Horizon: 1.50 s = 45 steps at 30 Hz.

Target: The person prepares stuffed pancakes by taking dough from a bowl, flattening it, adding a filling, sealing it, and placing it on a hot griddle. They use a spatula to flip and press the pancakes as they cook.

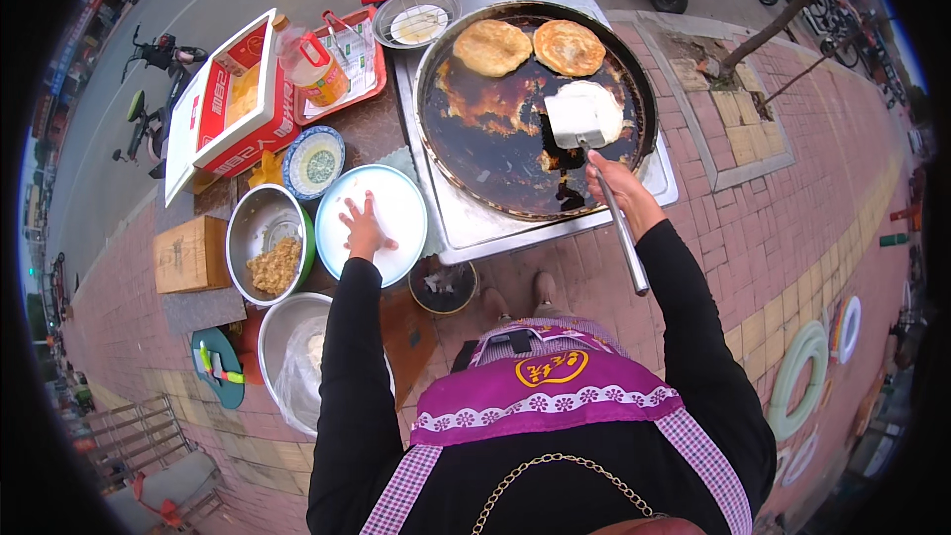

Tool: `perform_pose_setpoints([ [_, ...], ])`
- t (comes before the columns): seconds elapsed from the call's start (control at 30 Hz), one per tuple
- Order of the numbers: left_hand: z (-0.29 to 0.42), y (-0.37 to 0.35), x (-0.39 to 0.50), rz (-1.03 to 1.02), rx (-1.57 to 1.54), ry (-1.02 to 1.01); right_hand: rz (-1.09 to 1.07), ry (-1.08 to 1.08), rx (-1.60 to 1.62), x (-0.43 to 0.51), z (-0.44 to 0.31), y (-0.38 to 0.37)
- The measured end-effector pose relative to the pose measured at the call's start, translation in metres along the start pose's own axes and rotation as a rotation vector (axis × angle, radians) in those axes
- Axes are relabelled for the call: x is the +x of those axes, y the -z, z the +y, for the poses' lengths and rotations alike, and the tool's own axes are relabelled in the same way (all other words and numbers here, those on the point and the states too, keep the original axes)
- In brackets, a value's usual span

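My right hand [622,192] grips the long metal handle of a spatula [572,132]. The spatula's flat blade lies against a pale, uncooked-looking flatbread [605,105] at the right side of a large round griddle pan [487,202]. Two browned flatbreads, one on the left [492,48] and one on the right [569,48], rest near the pan's far rim. My left hand [364,227] is spread with fingers apart on a round white board [397,197] left of the pan. A steel bowl [252,204] with brown filling [275,266] stands beside that board.
A blue-patterned bowl [332,140], an oil jug [303,68], a red tray [377,78] and a foam box [241,137] stand at left. A wire rack bowl [383,9] touches the metal stove top [475,244]. Nearer me sit a large bowl [276,327] with plastic and a bin [443,297].
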State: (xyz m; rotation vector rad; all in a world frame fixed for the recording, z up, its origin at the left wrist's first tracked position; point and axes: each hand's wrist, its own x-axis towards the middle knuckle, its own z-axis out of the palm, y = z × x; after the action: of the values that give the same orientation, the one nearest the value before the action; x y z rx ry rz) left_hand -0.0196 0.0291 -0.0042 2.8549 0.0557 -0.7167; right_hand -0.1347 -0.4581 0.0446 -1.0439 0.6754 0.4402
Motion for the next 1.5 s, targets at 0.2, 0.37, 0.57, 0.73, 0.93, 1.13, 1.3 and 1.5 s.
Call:
perform_pose_setpoints([
  [0.2,0.002,0.000,0.001,-0.010,-0.011,0.048,0.361,0.094,-0.495,0.013,0.024,0.002],
  [0.37,0.002,0.000,-0.001,-0.012,-0.012,0.048,0.271,0.333,-0.917,0.016,0.015,-0.024],
  [0.57,0.004,0.002,-0.002,-0.026,0.021,0.061,0.067,0.039,-0.352,0.012,-0.001,-0.045],
  [0.73,0.001,-0.005,0.001,0.014,0.007,0.063,-0.255,-0.086,-0.157,0.014,-0.039,-0.054],
  [0.93,0.004,-0.002,-0.001,0.027,0.015,0.074,-0.267,0.108,-0.566,0.098,-0.149,-0.109],
  [1.13,0.012,0.007,-0.004,0.008,0.025,0.104,-0.305,0.072,-0.649,0.146,-0.194,-0.125],
  [1.3,0.016,0.010,-0.005,-0.018,0.010,0.139,-0.234,-0.193,-0.637,0.089,-0.151,-0.090],
  [1.5,0.017,0.012,-0.005,-0.014,-0.007,0.136,-0.237,-0.150,-0.873,0.097,-0.189,-0.091],
])
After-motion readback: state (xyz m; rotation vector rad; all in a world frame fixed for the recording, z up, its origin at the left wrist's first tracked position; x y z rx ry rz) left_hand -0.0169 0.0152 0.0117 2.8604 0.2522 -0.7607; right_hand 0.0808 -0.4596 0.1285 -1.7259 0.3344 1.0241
